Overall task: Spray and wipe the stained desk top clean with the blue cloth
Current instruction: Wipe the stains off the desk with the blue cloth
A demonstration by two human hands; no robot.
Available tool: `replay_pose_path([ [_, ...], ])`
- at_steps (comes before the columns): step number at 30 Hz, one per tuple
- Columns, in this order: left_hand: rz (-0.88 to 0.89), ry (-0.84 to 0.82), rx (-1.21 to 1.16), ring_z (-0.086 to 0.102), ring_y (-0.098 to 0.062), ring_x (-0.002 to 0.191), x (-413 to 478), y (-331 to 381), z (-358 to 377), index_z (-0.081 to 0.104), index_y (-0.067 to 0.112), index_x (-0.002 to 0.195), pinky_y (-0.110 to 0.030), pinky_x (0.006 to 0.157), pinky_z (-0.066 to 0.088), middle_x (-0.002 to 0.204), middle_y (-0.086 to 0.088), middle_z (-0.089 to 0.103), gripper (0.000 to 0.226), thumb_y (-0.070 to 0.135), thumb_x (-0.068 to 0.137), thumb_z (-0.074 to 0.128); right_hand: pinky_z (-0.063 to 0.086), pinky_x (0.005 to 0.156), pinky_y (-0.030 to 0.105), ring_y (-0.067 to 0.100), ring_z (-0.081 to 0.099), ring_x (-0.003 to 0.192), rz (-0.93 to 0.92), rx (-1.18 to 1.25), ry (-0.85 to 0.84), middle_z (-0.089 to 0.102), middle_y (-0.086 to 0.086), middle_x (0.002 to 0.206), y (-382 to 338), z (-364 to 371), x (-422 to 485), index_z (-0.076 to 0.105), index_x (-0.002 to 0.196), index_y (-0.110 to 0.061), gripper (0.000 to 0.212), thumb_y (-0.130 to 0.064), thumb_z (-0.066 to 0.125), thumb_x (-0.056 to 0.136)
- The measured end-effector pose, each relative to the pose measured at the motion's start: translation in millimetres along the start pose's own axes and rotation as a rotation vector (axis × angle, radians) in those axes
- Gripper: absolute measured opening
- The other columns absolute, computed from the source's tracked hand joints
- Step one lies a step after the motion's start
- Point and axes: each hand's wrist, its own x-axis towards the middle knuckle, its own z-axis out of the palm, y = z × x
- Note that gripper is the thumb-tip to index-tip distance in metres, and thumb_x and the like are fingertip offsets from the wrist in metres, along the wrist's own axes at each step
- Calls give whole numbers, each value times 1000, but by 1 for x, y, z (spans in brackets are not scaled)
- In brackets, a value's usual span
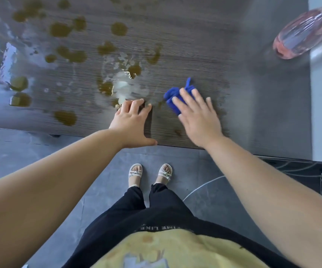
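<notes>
1. Dark wood-grain tabletop (195, 45) fills the upper part of your head view, dotted across its left and middle with olive-brown stains (118, 29); a whitish foamy wet patch (125, 88) lies among them.
2. Your left hand (131, 122) rests flat with fingers spread, just beside that patch, thumb along the front edge.
3. Your right hand (198, 117) presses straight fingers onto the bunched blue cloth (177, 95), near the front edge.
4. A blurred spray bottle (301, 33) of pink liquid sits at the far right.
5. Below the edge, grey floor tiles (175, 157) and cables (291, 167) show.
</notes>
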Motion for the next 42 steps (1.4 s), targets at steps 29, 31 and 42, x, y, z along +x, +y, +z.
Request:
replay_pose_path([
  [29, -44, 27, 15, 16, -30, 136, -13, -85, -11, 15, 24, 148, -45, 108, 29, 150, -3, 15, 116, 74, 58, 68, 17, 113, 56, 30, 11, 145, 502, 53, 65, 13, 2, 159, -11, 5, 11, 26, 149, -23, 50, -34, 28, 100],
  [31, -48, 29, 44, 17, -31, 136, -13, -81, -10, 14, 23, 148, -44, 109, 28, 151, -4, 15, 116, 73, 59, 68, 11, 115, 52, 30, 6, 145, 743, 87, 128, 7, 1, 160, -36, 3, 31, 19, 150, -24, 52, -34, 31, 101],
  [42, -55, 58, 57, 16, -30, 136, -13, -79, -4, 12, 23, 149, -42, 110, 25, 151, -4, 14, 115, 73, 60, 67, 20, 110, 60, 31, 17, 143, 371, 41, 55, 20, 5, 157, -22, 3, 8, 32, 146, -21, 48, -31, 31, 99],
])
